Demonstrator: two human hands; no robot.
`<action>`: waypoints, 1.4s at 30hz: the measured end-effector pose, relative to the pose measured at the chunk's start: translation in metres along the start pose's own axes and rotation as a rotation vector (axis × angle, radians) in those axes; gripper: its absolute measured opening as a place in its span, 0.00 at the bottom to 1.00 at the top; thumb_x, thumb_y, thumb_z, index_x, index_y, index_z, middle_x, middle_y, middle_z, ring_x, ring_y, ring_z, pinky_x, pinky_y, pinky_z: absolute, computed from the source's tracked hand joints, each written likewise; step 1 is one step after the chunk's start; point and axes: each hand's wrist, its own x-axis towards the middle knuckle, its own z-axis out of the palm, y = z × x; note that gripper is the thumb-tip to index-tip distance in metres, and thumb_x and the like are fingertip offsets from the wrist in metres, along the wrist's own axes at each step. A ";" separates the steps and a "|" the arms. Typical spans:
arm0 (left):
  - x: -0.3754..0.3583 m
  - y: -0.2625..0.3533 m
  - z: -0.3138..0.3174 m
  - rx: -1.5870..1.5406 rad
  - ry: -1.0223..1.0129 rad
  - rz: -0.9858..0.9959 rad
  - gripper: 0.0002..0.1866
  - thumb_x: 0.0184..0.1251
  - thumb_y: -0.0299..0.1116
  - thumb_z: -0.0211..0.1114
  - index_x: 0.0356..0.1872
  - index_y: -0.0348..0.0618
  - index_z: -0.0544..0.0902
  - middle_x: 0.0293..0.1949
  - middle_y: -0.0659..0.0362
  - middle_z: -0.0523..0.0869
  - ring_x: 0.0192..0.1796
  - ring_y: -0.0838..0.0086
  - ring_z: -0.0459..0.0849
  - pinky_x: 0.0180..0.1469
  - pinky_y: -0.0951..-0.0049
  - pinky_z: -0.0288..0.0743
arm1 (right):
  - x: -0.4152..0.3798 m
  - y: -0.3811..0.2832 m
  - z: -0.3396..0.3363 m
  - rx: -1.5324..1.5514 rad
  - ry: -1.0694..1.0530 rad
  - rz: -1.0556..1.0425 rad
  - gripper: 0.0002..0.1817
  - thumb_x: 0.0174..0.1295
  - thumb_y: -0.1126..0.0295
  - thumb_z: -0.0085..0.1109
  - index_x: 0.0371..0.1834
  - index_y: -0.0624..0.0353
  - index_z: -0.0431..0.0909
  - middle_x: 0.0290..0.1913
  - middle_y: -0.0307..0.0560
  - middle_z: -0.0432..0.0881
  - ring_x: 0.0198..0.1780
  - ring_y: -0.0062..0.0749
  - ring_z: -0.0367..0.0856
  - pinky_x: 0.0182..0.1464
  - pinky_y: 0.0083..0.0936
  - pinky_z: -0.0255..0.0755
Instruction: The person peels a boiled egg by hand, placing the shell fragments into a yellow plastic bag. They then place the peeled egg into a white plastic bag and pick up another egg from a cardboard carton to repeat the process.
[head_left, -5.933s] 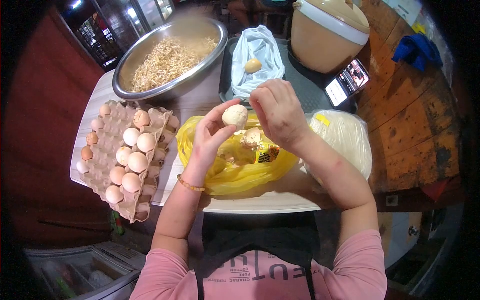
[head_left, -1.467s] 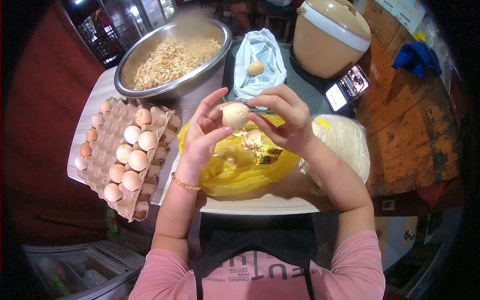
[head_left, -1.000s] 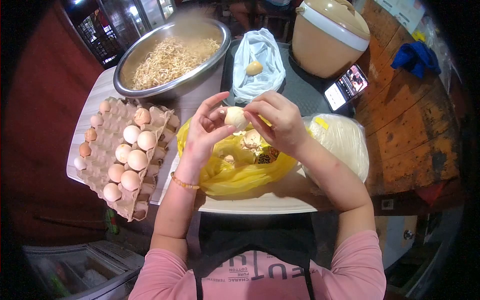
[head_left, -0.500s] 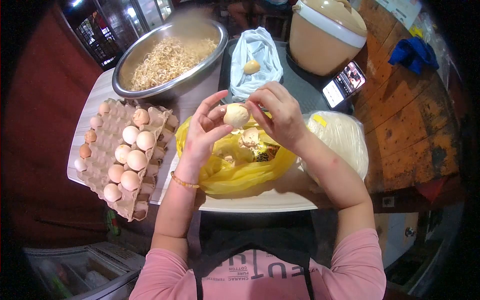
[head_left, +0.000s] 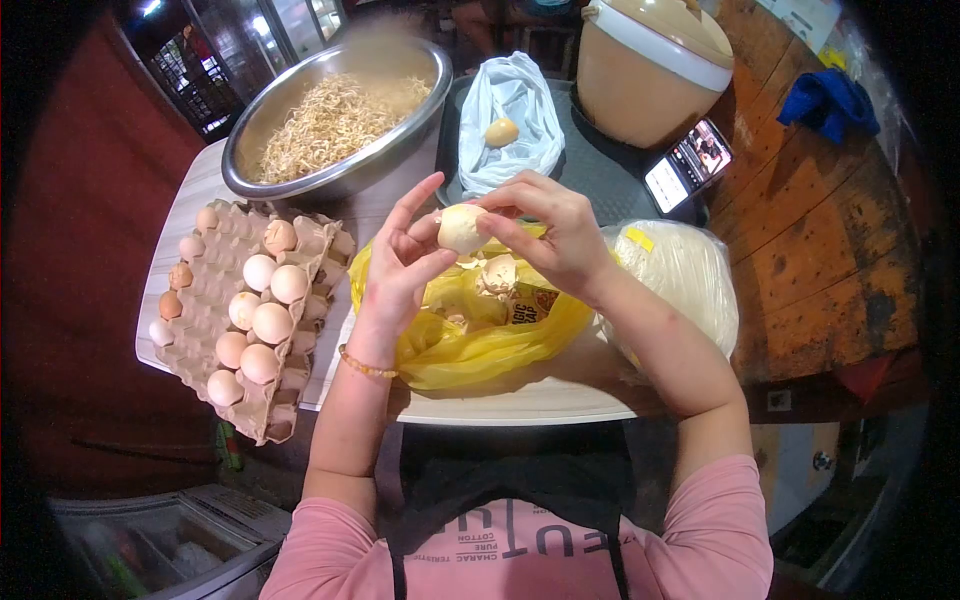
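Note:
A pale egg (head_left: 461, 230) is held up between my hands, its surface slightly rough. My left hand (head_left: 398, 268) grips it from the left with thumb and fingers, the index finger pointing up. On the egg's right side, the thumb and fingertips of my right hand (head_left: 558, 238) press against it. Below them lies an open yellow plastic bag (head_left: 440, 365) with broken eggshell (head_left: 498, 274) and a dark printed wrapper (head_left: 535, 306) in it. To the left, a cardboard egg tray (head_left: 212, 290) holds several eggs, some with cracked shells.
A steel bowl (head_left: 436, 110) of bean sprouts (head_left: 330, 125) stands at the back left. On a dark tray (head_left: 600, 180) lies a white plastic bag (head_left: 510, 85) with a brownish egg (head_left: 501, 132). A beige lidded bucket (head_left: 640, 95), a phone (head_left: 688, 168) and a wrapped white bundle (head_left: 680, 290) are at right.
The egg has shifted slightly left and down. My right hand's fingers have moved from the egg's upper right edge onto its side.

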 end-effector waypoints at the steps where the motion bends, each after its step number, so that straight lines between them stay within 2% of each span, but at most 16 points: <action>1: 0.000 0.000 0.000 0.000 0.000 0.000 0.43 0.54 0.17 0.64 0.73 0.35 0.55 0.56 0.49 0.81 0.57 0.71 0.80 0.61 0.73 0.71 | 0.000 0.000 0.000 0.065 0.003 0.038 0.09 0.61 0.66 0.63 0.37 0.61 0.83 0.32 0.47 0.81 0.33 0.35 0.82 0.37 0.28 0.76; 3: -0.001 0.001 0.000 0.023 -0.005 -0.015 0.44 0.54 0.16 0.64 0.73 0.35 0.55 0.55 0.50 0.82 0.57 0.71 0.79 0.62 0.72 0.70 | 0.000 -0.001 0.000 0.131 0.005 0.077 0.10 0.61 0.66 0.64 0.38 0.61 0.83 0.32 0.46 0.81 0.32 0.33 0.83 0.37 0.26 0.76; 5: -0.001 0.001 -0.001 0.043 -0.013 -0.012 0.44 0.54 0.16 0.65 0.73 0.35 0.55 0.56 0.50 0.82 0.57 0.71 0.79 0.62 0.72 0.70 | 0.001 -0.004 -0.004 0.206 -0.065 0.166 0.08 0.62 0.73 0.64 0.42 0.63 0.84 0.37 0.45 0.83 0.38 0.26 0.84 0.42 0.20 0.77; 9: 0.000 -0.001 0.001 0.104 -0.016 0.010 0.44 0.54 0.15 0.66 0.73 0.35 0.55 0.56 0.49 0.81 0.57 0.71 0.79 0.63 0.71 0.70 | 0.001 0.000 -0.008 0.182 -0.131 0.210 0.08 0.62 0.73 0.64 0.42 0.63 0.84 0.36 0.45 0.84 0.38 0.26 0.84 0.42 0.21 0.77; 12: 0.000 -0.001 0.001 0.107 -0.023 -0.003 0.44 0.54 0.15 0.66 0.73 0.35 0.55 0.56 0.49 0.81 0.57 0.71 0.79 0.63 0.70 0.70 | -0.001 0.001 -0.005 0.013 -0.103 0.096 0.06 0.61 0.74 0.64 0.40 0.63 0.83 0.34 0.47 0.84 0.36 0.31 0.85 0.39 0.23 0.77; 14: 0.000 -0.001 0.002 0.105 -0.021 -0.008 0.44 0.54 0.15 0.66 0.73 0.35 0.55 0.56 0.49 0.81 0.57 0.71 0.79 0.63 0.70 0.70 | -0.001 0.001 -0.003 -0.156 -0.035 -0.092 0.04 0.60 0.75 0.64 0.36 0.62 0.80 0.33 0.48 0.83 0.34 0.38 0.84 0.36 0.27 0.77; 17: 0.000 -0.002 0.003 0.098 -0.019 -0.013 0.44 0.54 0.14 0.65 0.73 0.35 0.55 0.56 0.49 0.81 0.57 0.71 0.79 0.63 0.70 0.70 | -0.001 0.004 -0.002 -0.238 -0.002 -0.152 0.04 0.59 0.77 0.64 0.34 0.61 0.77 0.31 0.48 0.81 0.32 0.42 0.83 0.34 0.30 0.76; 24: 0.000 -0.003 0.003 0.079 -0.027 -0.017 0.44 0.54 0.14 0.65 0.73 0.36 0.55 0.56 0.49 0.81 0.57 0.71 0.79 0.62 0.70 0.71 | 0.000 0.005 -0.003 -0.237 0.022 -0.122 0.05 0.59 0.76 0.64 0.34 0.62 0.77 0.31 0.48 0.81 0.32 0.41 0.82 0.34 0.30 0.76; 26: 0.001 -0.004 0.004 0.077 -0.018 -0.004 0.44 0.53 0.14 0.64 0.73 0.36 0.54 0.56 0.49 0.81 0.57 0.70 0.80 0.62 0.70 0.70 | 0.001 0.005 -0.003 -0.222 0.045 -0.141 0.05 0.59 0.74 0.62 0.32 0.60 0.74 0.29 0.49 0.78 0.31 0.44 0.81 0.33 0.34 0.75; 28: 0.001 -0.005 0.005 0.075 -0.008 0.010 0.44 0.53 0.13 0.64 0.73 0.36 0.54 0.57 0.49 0.80 0.56 0.70 0.80 0.63 0.70 0.70 | 0.001 0.005 -0.004 -0.225 0.050 -0.147 0.05 0.59 0.74 0.62 0.33 0.60 0.74 0.29 0.48 0.78 0.31 0.44 0.81 0.33 0.34 0.75; 31: 0.001 -0.006 0.004 0.119 -0.016 0.022 0.40 0.54 0.18 0.62 0.72 0.34 0.58 0.57 0.49 0.79 0.58 0.68 0.79 0.59 0.72 0.73 | 0.000 0.006 -0.002 -0.252 0.041 -0.164 0.06 0.58 0.74 0.62 0.32 0.60 0.74 0.28 0.48 0.77 0.31 0.44 0.80 0.33 0.35 0.75; 33: 0.001 -0.003 0.004 0.189 -0.049 -0.129 0.34 0.58 0.20 0.59 0.69 0.34 0.63 0.55 0.52 0.79 0.54 0.70 0.81 0.52 0.75 0.76 | -0.001 0.009 -0.001 -0.277 0.028 -0.175 0.06 0.58 0.74 0.62 0.32 0.59 0.73 0.28 0.48 0.77 0.31 0.43 0.80 0.32 0.35 0.75; 34: 0.000 -0.003 0.004 0.189 -0.048 -0.130 0.34 0.58 0.20 0.59 0.69 0.34 0.63 0.55 0.52 0.79 0.54 0.70 0.81 0.52 0.75 0.76 | -0.001 0.010 0.000 -0.305 0.007 -0.176 0.06 0.58 0.74 0.62 0.31 0.59 0.73 0.28 0.47 0.76 0.31 0.43 0.80 0.32 0.35 0.75; 36: 0.000 0.000 0.003 0.112 -0.044 -0.222 0.27 0.62 0.24 0.60 0.64 0.33 0.69 0.55 0.52 0.79 0.51 0.71 0.83 0.42 0.78 0.77 | -0.002 0.010 0.003 -0.329 -0.014 -0.182 0.06 0.58 0.73 0.61 0.30 0.59 0.72 0.27 0.47 0.76 0.31 0.42 0.80 0.32 0.35 0.75; 40: 0.001 -0.005 -0.001 0.094 0.019 -0.245 0.25 0.64 0.28 0.63 0.62 0.33 0.71 0.52 0.54 0.79 0.49 0.73 0.83 0.41 0.79 0.77 | -0.003 0.007 0.005 -0.374 -0.027 -0.211 0.06 0.57 0.73 0.60 0.29 0.58 0.71 0.27 0.46 0.74 0.31 0.41 0.79 0.31 0.34 0.76; 42: 0.003 -0.009 -0.002 0.236 0.100 -0.254 0.25 0.64 0.31 0.66 0.60 0.34 0.72 0.50 0.56 0.80 0.48 0.75 0.82 0.41 0.80 0.77 | -0.003 0.004 0.005 -0.381 -0.029 -0.229 0.06 0.57 0.73 0.60 0.29 0.58 0.71 0.27 0.46 0.74 0.30 0.41 0.79 0.31 0.34 0.76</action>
